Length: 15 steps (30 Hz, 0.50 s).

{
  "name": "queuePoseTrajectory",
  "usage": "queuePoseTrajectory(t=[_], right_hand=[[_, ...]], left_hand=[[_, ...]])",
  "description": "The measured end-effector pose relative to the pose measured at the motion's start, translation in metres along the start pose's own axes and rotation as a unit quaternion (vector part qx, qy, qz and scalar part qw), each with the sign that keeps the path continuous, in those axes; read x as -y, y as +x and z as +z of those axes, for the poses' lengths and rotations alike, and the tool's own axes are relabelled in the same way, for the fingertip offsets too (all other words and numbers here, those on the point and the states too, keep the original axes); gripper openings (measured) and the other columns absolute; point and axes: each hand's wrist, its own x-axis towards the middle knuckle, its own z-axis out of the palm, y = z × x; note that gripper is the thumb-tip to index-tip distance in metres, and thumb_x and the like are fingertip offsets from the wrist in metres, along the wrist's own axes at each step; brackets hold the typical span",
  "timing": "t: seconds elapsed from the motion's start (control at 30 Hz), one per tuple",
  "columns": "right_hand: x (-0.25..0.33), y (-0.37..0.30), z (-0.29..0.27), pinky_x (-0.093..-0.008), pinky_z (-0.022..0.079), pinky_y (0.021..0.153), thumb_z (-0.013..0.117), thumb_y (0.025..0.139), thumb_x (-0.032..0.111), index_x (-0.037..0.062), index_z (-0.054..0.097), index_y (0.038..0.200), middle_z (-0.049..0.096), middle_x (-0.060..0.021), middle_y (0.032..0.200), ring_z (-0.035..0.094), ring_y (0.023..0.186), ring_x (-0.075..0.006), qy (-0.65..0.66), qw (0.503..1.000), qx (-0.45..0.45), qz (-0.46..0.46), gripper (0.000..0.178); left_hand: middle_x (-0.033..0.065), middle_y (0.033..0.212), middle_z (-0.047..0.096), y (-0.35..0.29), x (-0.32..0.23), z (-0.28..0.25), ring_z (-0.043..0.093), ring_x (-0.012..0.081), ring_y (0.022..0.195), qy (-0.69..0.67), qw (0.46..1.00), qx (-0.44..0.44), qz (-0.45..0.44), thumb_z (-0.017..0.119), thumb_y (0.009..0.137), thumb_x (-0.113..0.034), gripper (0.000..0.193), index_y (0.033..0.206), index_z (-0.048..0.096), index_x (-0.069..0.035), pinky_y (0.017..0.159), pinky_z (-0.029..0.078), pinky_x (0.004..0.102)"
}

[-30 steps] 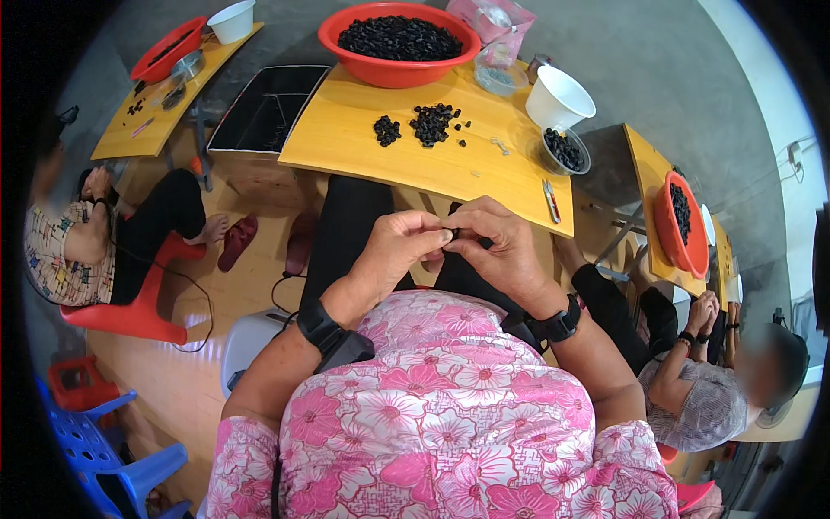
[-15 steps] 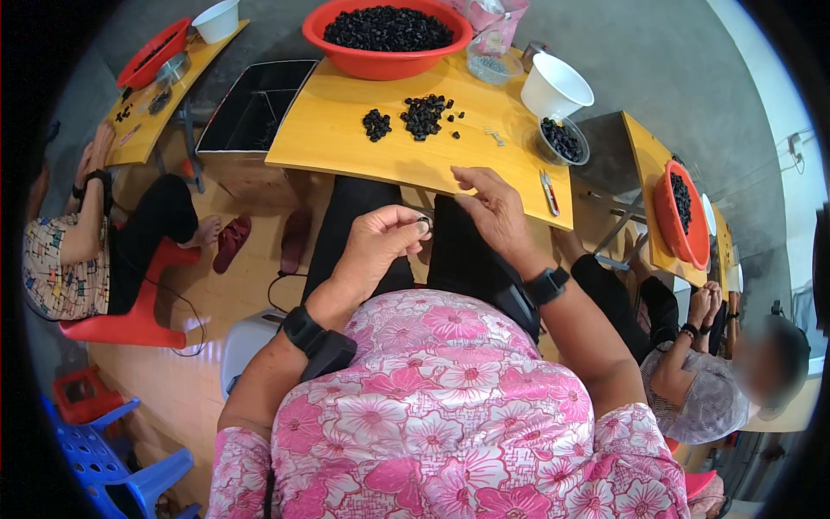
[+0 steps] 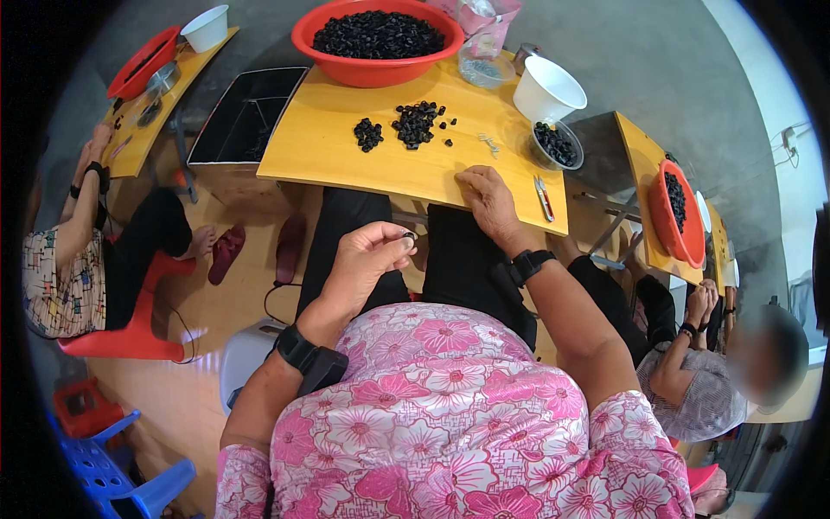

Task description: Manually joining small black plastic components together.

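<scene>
Above my lap, my left hand [image 3: 370,259] pinches a small black ring-like part [image 3: 409,235] between thumb and fingertips. My right hand [image 3: 491,201] is at the table's near edge, its fingers loosely bent and nothing visible in them. Beyond it on the yellow table [image 3: 320,104] are a few small pale pins [image 3: 489,144]. A larger pile of small black parts [image 3: 417,125] and a smaller pile [image 3: 368,135] lie farther left. To the right of my right hand lie thread snips [image 3: 544,199].
A red basin [image 3: 304,43] of black parts stands at the back, beside a clear tub [image 3: 486,71] and a white bowl [image 3: 550,89]. A clear bowl [image 3: 556,145] of black parts sits at the right edge. Co-workers sit at tables left and right; a black-lined box [image 3: 238,130] stands left.
My right hand has moved a little forward to the table edge, its fingers more bent. My left hand has shifted slightly left and down, still pinching the black part. The view has shifted slightly.
</scene>
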Motion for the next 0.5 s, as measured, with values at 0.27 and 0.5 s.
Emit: queuePoseTrajectory(t=[0.27, 0.5], right_hand=[[0.005, -0.012, -0.002, -0.037, 0.049, 0.091, 0.062, 0.078, -0.004, 0.0034, 0.066, 0.105, 0.061, -0.0128, 0.112, 0.058, 0.105, -0.033, 0.031, 0.999, -0.013, -0.02, 0.028], [0.007, -0.011, -0.008, -0.0311, 0.051, 0.087, 0.064, 0.081, -0.003, -0.0003, 0.067, 0.104, 0.065, -0.01, 0.107, 0.063, 0.1, -0.0208, 0.211, 0.974, -0.006, 0.083, 0.024]], left_hand=[[0.0024, 0.089, 0.065, -0.002, 0.002, 0.002, 0.059, 0.0066, 0.078, 0.012, 1.0, -0.002, -0.001, 0.064, 0.092, -0.012, 0.013, 0.102, 0.065, -0.003, 0.075, 0.052, 0.0224], [0.0021, 0.09, 0.066, 0.0, -0.004, 0.008, 0.058, 0.0072, 0.078, 0.047, 0.998, 0.01, 0.044, 0.063, 0.091, -0.008, 0.017, 0.105, 0.065, 0.001, 0.072, 0.049, 0.0214]])
